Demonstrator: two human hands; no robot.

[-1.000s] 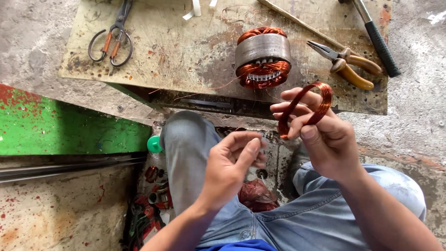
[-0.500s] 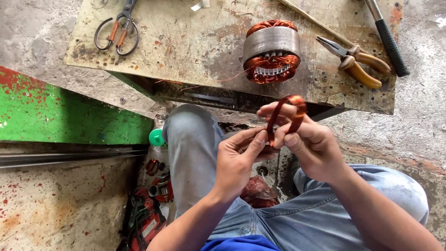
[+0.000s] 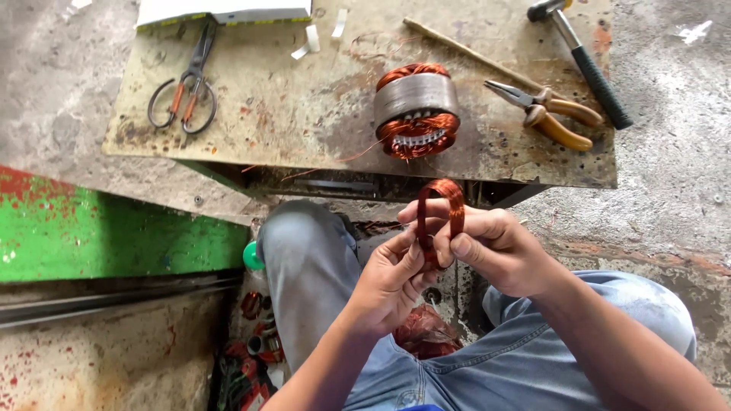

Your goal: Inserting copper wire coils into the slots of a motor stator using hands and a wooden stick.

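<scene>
**A:** State the position of the coil and both hands.

**B:** The small oval coil of copper-coloured enamelled wire (image 3: pixel 440 221) is held upright in front of the near edge of the worn metal worktop (image 3: pixel 304 114), above the person's knees in blue jeans. The right hand (image 3: pixel 495 251) pinches the coil — thumb on the near side, fingers curled around the far side. The left hand (image 3: pixel 392 285) is pressed to the coil's lower end, fingertips pinching it from below and touching the right hand.

**A:** What lies on the worktop?

**B:** The grey steel stator core with copper windings (image 3: pixel 416 110) stands near the centre, towards the near edge. Just to its right lie the long-nose pliers with yellow-orange handles (image 3: pixel 544 114). The black-handled hammer (image 3: pixel 582 61) lies at the far right corner, and a thin wooden stick (image 3: pixel 472 55) lies diagonally between it and the stator. The scissors with orange-marked handles (image 3: pixel 185 91) lie near the left edge — well apart from the stator.

**A:** Anything beside the worktop?

**B:** A green painted block (image 3: pixel 114 236) lies to the left, below the worktop.
</scene>
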